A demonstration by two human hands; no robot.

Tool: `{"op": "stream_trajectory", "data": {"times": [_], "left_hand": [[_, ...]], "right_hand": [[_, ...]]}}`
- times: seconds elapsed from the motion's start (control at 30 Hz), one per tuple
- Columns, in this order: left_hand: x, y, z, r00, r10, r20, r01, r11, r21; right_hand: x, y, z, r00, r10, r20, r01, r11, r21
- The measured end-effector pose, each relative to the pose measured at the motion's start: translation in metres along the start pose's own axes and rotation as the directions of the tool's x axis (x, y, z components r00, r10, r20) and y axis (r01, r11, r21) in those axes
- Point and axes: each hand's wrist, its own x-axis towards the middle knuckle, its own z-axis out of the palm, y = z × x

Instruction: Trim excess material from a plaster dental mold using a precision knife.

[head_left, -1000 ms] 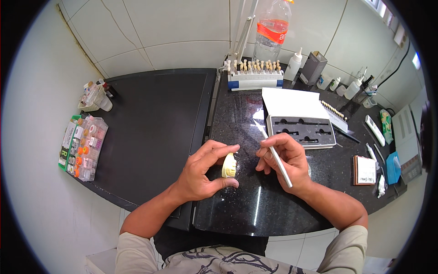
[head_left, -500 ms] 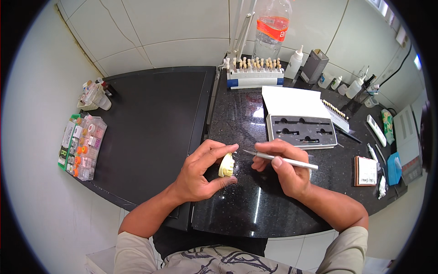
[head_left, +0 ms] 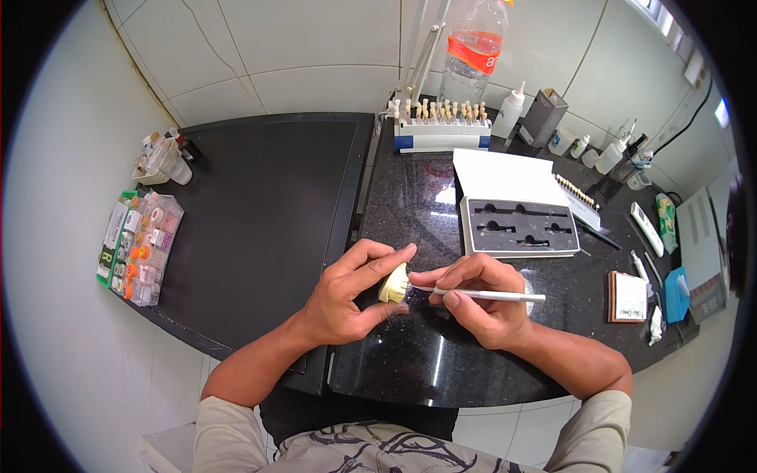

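Note:
Between the thumb and fingers of my left hand (head_left: pixel 351 292) is a pale yellow dental cast (head_left: pixel 393 284), its tooth side turned toward the right. My right hand (head_left: pixel 487 298) grips a slim silver craft knife (head_left: pixel 501 296) like a pen, the handle pointing right. The blade end lies close beside the cast's teeth, and a right fingertip is next to them too; whether the blade touches cannot be made out. Pale specks (head_left: pixel 404 327) are scattered on the black countertop below.
Beyond my right hand lies an open white case (head_left: pixel 520 229) with a dark foam insert. A tooth shade guide (head_left: pixel 441 130) stands at the back, before a large clear bottle (head_left: pixel 473 51). Boxes of small bottles (head_left: pixel 146 248) sit at left; a small pad (head_left: pixel 628 298) lies at right.
My right hand has moved left and slightly down, bringing the knife's blade end up to the cast. The left hand keeps its hold, with the cast slightly turned.

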Motion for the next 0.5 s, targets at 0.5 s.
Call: {"op": "stream_trajectory", "data": {"times": [0.5], "left_hand": [[-0.0001,0.0011,0.0004,1.0,-0.009,0.014,0.009,1.0,-0.014]], "right_hand": [[0.002,0.0064,0.0034,0.999,-0.025,-0.045,0.023,0.999,-0.042]]}}
